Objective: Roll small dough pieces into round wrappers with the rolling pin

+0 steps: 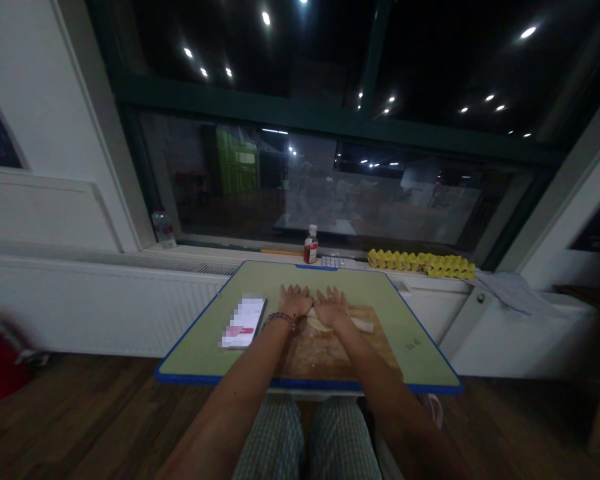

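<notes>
Head view: from where I stand, the workpiece is a wooden rolling pin, located on the far part of a wooden board that rests on the light green table. The pin's long axis runs crosswise to the person's forearms, its right end angled slightly toward the body. The left hand and the right hand are placed side by side, palms down, on the pin; their thumbs lie close together near its visible middle. Fingers on both hands are extended and spread, pointing away from the body past the pin; none appear to be wrapped around it. The right hand is nearer the exposed end, which projects beyond its outer edge; the left end is covered, so I cannot tell how far it extends past the left hand. A pale, flat sheet of dough lies on the near side of the pin, below and between the hands; its far edge is hidden. A smartphone lies on the table, to the left of the left wrist.
</notes>
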`<state>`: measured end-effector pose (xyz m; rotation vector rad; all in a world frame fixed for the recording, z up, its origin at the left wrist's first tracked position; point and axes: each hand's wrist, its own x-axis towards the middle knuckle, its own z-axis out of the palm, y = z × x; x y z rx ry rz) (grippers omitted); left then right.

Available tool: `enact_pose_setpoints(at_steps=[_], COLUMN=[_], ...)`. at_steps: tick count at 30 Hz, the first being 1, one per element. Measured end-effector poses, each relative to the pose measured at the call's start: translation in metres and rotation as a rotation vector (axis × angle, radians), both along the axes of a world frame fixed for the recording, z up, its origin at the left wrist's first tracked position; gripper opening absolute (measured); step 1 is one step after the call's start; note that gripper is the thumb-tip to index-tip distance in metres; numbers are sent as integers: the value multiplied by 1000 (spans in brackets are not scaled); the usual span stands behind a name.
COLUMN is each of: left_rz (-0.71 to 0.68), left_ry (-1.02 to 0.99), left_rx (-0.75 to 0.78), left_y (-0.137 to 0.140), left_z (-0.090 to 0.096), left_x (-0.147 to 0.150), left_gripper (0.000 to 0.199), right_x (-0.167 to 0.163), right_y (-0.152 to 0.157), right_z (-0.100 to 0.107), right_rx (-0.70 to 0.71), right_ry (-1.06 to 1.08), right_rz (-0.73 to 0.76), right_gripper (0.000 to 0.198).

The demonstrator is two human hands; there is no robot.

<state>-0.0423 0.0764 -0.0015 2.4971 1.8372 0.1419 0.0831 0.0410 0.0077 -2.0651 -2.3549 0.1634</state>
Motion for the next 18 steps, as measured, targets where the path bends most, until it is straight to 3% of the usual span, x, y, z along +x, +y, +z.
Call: enact_pose_setpoints(at_steps=[3, 8, 11, 18], left_rz=[-10, -183, -227, -190], left_ry=[47, 112, 129, 121], left_rx=[-43, -115, -111, -123], left_y=[-7, -16, -20, -29], left_z=[4, 12, 16, 15], left_x=[-3, -12, -14, -15], left_gripper=[49, 53, 53, 49], right_x=[3, 11, 14, 10], right_y=[-1, 5, 5, -8], right_z=[-4, -9, -8, -9], right_rx=[29, -1, 15, 8], right_ry=[42, 107, 116, 186], right_rz=[85, 252, 281, 256], right_gripper=[54, 51, 53, 52])
